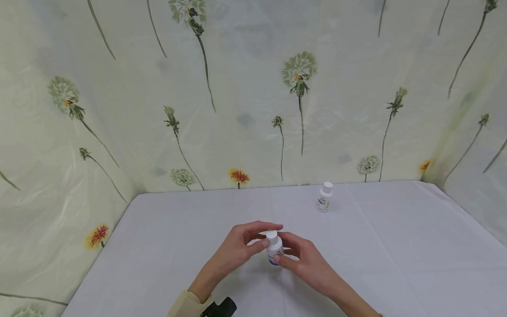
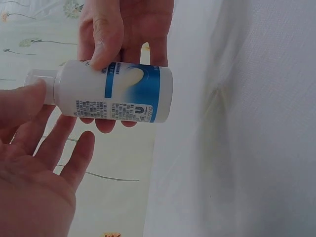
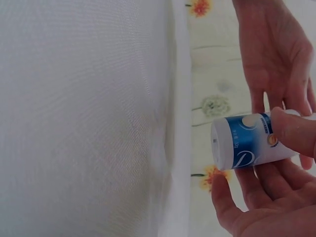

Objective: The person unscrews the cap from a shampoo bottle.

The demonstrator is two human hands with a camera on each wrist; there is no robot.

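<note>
A small white bottle (image 1: 274, 252) with a blue-printed label is held between both hands, upright and close over the table in the head view. My right hand (image 1: 304, 256) grips its body, thumb across the label and fingers behind. At the top, my left hand (image 1: 240, 245) holds the white cap (image 2: 43, 79) between thumb and fingers. The left wrist view shows the left thumb (image 2: 29, 96) on the cap, with the other left fingers spread below the bottle. In the right wrist view the bottle's base (image 3: 217, 146) sticks out past the right thumb.
A second white bottle (image 1: 325, 200) with a printed label stands upright near the table's back edge, right of the hands. White cloth (image 1: 158, 246) covers the table. A curtain (image 1: 245, 110) printed with dandelions hangs behind and along the sides.
</note>
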